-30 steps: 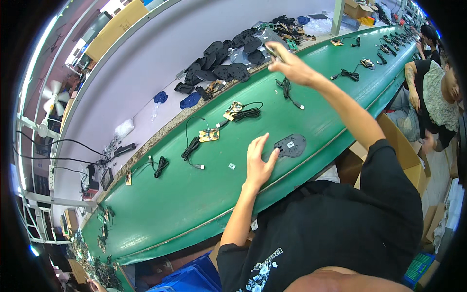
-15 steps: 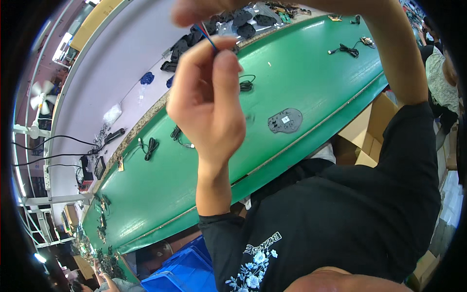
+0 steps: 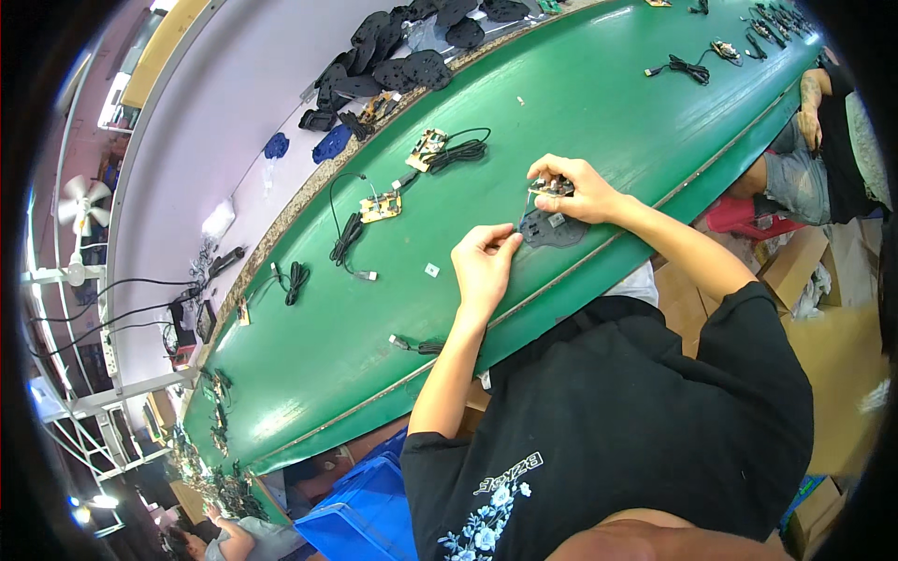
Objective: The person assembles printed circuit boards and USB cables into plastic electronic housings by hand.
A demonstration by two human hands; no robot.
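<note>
My right hand point(image 3: 582, 192) grips a small circuit board point(image 3: 554, 186) with dark parts on it, just above the table. My left hand point(image 3: 483, 264) is closed in a pinch on thin wires point(image 3: 526, 206) that run up to the board. Under the board and beside my left fingertips lies a dark grey mouse base plate point(image 3: 554, 232), flat near the table's front edge. Part of it is hidden by my right hand. A black cable point(image 3: 428, 348) with a plug lies by my left forearm.
On the green table point(image 3: 374, 299) lie two tan circuit boards, one point(image 3: 382, 207) nearer and one point(image 3: 428, 148) farther, with black cables. Black mouse shells point(image 3: 412, 70) are heaped on the ledge behind. A blue crate point(image 3: 360, 510) stands below. Another person's arm point(image 3: 810, 112) is at right.
Both hands have come down from high in front of the view to the base plate. The right hand now shows a circuit board. Tan boards previously hidden behind my arm are visible.
</note>
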